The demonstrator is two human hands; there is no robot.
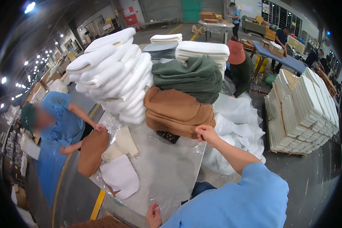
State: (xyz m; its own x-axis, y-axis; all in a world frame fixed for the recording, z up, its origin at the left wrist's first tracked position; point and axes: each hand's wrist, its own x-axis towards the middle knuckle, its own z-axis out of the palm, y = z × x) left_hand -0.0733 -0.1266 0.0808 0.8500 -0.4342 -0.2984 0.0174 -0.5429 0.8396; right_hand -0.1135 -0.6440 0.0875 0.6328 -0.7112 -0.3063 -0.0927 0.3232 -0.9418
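Observation:
My right hand (pixel 206 134) is closed at the right front corner of a stack of brown fabric pieces (pixel 174 112). Whatever its fingers pinch, if anything, is hidden. Low over the table's near edge, my left hand (pixel 154 216) hangs with loosely bent fingers and nothing visible in it. Behind the brown stack lie folded dark green fabric pieces (pixel 188 78). On the table's left side are a pale mauve-white cut piece (pixel 120 176) and a cream piece (pixel 121 145). A co-worker in blue at the left holds a brown rounded piece (pixel 92 153).
A tall heap of white padding (pixel 114 74) leans on the far left of the plastic-covered table (pixel 159 167). Clear plastic bags (pixel 237 131) bulge beside its right edge. A pallet of white stacked sheets (pixel 302 114) stands farther right. Another person in a reddish hat (pixel 236 52) bends behind the stacks.

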